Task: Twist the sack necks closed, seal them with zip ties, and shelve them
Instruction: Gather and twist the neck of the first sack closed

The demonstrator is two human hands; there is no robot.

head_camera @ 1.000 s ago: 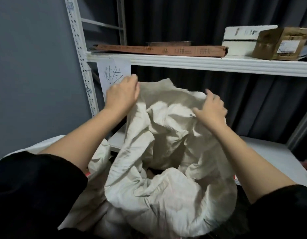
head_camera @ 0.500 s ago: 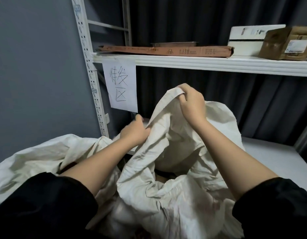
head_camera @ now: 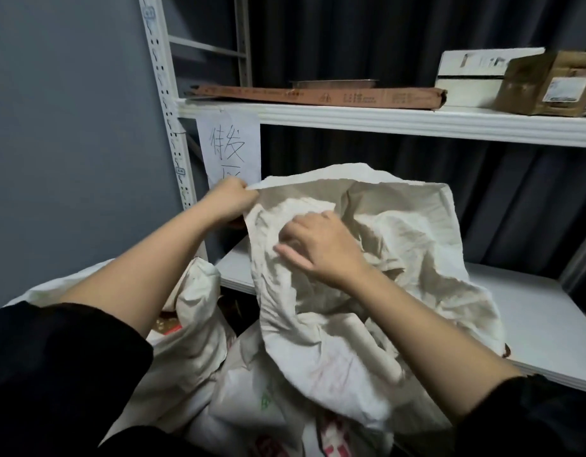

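Sack (head_camera: 367, 291) stands upright against the front edge of the lower shelf (head_camera: 515, 311), mouth open and crumpled. Left hand (head_camera: 230, 202) pinches the sack's top rim at its left corner, fingers curled round the fabric, just below the paper sign (head_camera: 229, 143) taped to the upper shelf (head_camera: 384, 122). Right hand (head_camera: 321, 247) lies on the gathered fabric inside the mouth, fingers bent into the folds; whether it grips cannot be told. A 2nd sack (head_camera: 193, 324) slumps at lower left. On the upper shelf: a flat brown carton (head_camera: 318, 95), a white box (head_camera: 469, 77), a brown box (head_camera: 548, 84) at the right end.
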